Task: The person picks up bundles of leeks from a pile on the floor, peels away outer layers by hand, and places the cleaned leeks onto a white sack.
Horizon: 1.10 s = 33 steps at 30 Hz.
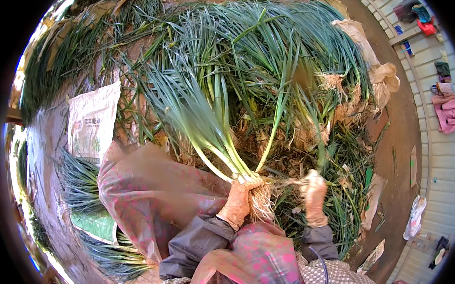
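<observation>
My gloved left hand [237, 204] is closed around the white lower stems of a bunch of green onions [212, 134]. Their green leaves fan out up and to the left, and pale stringy roots [262, 202] hang beside the hand. To its right, my gloved right hand [314, 197] is raised with the fingers curled, slightly blurred. A pale strand reaches from the root end toward these fingers; what they grip is too smeared to name. A blurred green streak shows just above them. A spotted plastic apron [256, 253] covers my lap.
A large heap of green onions [271, 33] lies ahead, several with roots facing me. Stripped leaves [335, 216] pile up at the right. On the left are a white printed sack [94, 118] and more bunches [80, 184]. A pale panelled wall [442, 164] stands far right.
</observation>
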Tool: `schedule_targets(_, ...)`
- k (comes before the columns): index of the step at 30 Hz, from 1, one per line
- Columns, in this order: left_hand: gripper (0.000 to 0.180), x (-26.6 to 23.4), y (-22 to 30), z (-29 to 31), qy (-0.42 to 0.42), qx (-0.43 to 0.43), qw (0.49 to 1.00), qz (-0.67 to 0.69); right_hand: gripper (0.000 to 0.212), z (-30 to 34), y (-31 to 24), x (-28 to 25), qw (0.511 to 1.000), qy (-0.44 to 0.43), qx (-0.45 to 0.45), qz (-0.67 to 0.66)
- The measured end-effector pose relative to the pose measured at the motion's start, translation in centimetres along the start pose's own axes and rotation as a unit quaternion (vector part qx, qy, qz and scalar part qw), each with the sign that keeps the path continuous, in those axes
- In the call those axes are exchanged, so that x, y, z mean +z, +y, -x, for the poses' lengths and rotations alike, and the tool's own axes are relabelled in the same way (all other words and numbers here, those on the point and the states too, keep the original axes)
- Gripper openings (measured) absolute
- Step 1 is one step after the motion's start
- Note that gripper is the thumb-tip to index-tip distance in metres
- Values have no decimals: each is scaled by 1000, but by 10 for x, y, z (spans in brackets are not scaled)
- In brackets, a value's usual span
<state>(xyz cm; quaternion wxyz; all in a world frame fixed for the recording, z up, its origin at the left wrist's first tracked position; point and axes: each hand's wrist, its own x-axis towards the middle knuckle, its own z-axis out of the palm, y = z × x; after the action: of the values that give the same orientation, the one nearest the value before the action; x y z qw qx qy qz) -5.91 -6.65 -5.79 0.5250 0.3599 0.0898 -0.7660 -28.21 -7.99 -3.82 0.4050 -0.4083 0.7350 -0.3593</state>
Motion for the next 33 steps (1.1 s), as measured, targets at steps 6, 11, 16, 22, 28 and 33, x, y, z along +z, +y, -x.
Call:
schedule_targets(6,17,17,18,24,-38,-21,999,29,53,-4,36,-76,790,-238,-36,563)
schedule_targets(11,16,9,15,25,-73,-62,995,23,49,-35,-65,81,936,-211,66,-273)
schedule_targets(16,11,-5,16,18,-33,-57,998,16,34,-62,-59,137,852,-210,169,-449)
schedule_targets(22,15,-3,14,15,-37,-48,998,6,30,1,-50,105,978,-156,69,-118)
schedule_targets(28,9,13,16,17,-27,-15,999,-16,30,54,20,18,936,-244,213,-142)
schedule_targets(33,12,8,10,15,-19,10,1000,8,48,11,47,-12,695,-420,157,562)
